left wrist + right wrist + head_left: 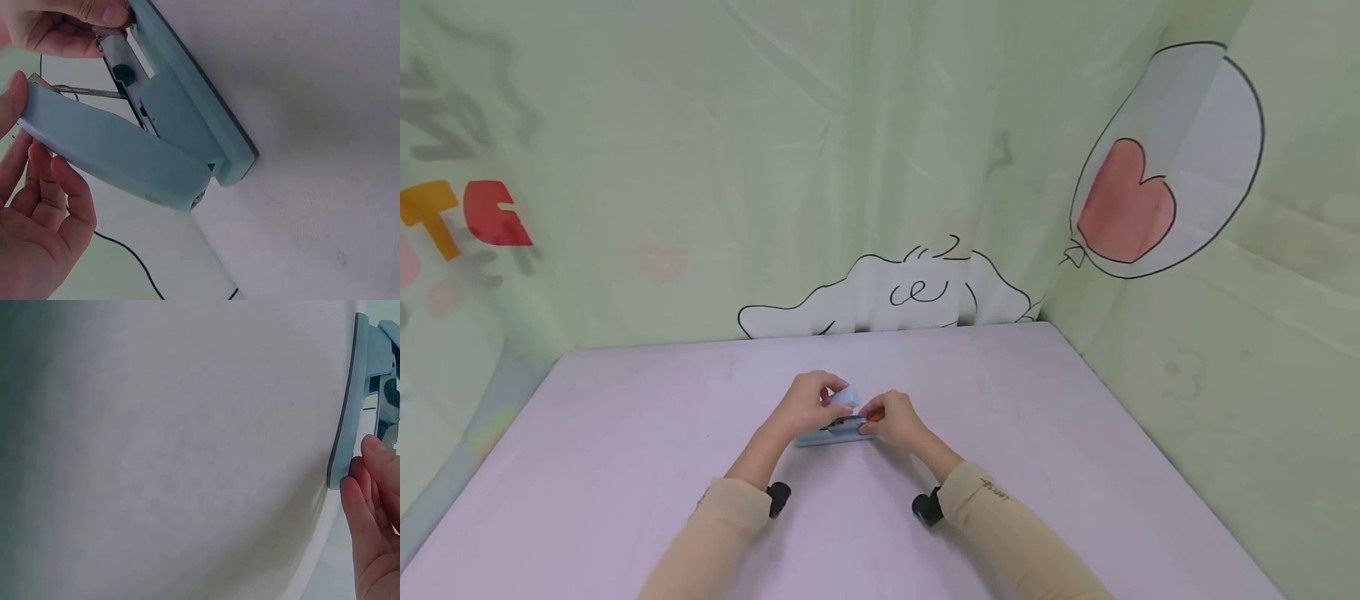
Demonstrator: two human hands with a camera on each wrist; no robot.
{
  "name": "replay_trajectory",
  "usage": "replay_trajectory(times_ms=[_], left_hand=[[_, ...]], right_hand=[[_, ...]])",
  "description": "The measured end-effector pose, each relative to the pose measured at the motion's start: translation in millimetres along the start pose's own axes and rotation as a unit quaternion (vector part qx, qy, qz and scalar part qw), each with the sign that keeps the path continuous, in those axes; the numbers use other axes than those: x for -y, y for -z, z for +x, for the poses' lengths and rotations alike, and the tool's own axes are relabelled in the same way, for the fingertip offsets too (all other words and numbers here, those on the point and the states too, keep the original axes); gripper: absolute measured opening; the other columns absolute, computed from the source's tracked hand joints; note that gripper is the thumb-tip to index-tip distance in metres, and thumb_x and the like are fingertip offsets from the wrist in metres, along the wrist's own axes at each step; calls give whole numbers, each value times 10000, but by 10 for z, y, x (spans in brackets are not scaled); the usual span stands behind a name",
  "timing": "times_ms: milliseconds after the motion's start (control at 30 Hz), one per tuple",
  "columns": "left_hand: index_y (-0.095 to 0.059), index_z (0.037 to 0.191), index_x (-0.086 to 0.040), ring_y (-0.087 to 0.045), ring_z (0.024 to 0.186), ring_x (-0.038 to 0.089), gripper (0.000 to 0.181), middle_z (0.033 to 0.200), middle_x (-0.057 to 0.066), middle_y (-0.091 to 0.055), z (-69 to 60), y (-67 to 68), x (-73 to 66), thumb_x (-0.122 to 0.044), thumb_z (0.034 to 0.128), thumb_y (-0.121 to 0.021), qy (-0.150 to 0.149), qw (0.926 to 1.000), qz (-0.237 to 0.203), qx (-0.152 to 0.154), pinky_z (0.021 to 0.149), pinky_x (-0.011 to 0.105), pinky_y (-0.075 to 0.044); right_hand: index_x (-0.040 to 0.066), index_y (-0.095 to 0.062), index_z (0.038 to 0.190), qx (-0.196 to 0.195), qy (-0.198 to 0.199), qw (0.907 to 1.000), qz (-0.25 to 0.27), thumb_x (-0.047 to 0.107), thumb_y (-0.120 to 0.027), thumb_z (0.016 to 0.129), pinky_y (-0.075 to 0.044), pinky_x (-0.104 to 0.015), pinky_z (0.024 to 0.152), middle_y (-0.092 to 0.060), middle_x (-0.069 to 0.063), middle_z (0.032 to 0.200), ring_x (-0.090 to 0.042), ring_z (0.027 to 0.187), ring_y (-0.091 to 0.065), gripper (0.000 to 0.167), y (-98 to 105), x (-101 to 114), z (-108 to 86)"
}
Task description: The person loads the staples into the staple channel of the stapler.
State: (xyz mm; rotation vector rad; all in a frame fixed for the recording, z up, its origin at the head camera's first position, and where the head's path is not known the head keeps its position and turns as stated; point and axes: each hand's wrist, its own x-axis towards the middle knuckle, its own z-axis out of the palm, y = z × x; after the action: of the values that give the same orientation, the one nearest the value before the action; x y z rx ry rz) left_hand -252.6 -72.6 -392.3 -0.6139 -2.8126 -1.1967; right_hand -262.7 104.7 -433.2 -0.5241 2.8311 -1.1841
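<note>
A light blue stapler (pixel 820 439) stands on the table with its top cover (pixel 119 147) swung up. Below that cover, the left wrist view shows the metal staple magazine (pixel 119 59) and a thin spring (pixel 94 92) running to it. My left hand (pixel 803 407) grips the raised cover near its front end, between thumb and fingers. At the stapler's front end, my right hand (pixel 897 419) pinches the tip of the magazine, just above the base (pixel 347 425). Fingers hide that tip, so whether staples are inside cannot be seen.
A pale pink tabletop (pixel 625 467) stretches around both arms. Behind it hangs a light green curtain (pixel 700 167) with printed drawings, which continues along both sides. Each wrist carries a small black camera (pixel 927 508).
</note>
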Motion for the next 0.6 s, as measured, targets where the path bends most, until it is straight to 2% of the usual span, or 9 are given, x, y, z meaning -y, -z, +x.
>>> replay_trajectory(times_ms=[267, 433, 600], left_hand=[[-679, 989, -35, -441, 621, 128, 270, 901, 46, -607, 49, -144, 23, -130, 748, -752, -18, 10000, 23, 63, 531, 229, -380], [-686, 980, -31, -453, 651, 124, 256, 921, 58, -609, 69, -234, 45, -115, 746, -750, -127, 9998, 139, 100, 567, 232, -395], [-692, 998, -55, -518, 733, 138, 262, 957, 70, -621, 61, -284, 48, -116, 749, -746, -81, 9989, 446, 146, 648, 271, -446]], right_hand=[[-38, -671, 776, -8, 74, 10000, 66, 1, -761, 700, -449, -184, 551, -606, -28, 656, -82, 596, -526, 124, -8, -21, 16], [-34, -668, 757, 3, 195, 9997, 124, 3, -765, 694, -449, -178, 547, -613, -30, 651, -73, 592, -531, 122, -1, -41, 14], [-37, -670, 797, 85, 269, 9996, 54, 1, -762, 698, -454, -174, 567, -630, -37, 693, -70, 611, -537, 140, 0, -46, 18]])
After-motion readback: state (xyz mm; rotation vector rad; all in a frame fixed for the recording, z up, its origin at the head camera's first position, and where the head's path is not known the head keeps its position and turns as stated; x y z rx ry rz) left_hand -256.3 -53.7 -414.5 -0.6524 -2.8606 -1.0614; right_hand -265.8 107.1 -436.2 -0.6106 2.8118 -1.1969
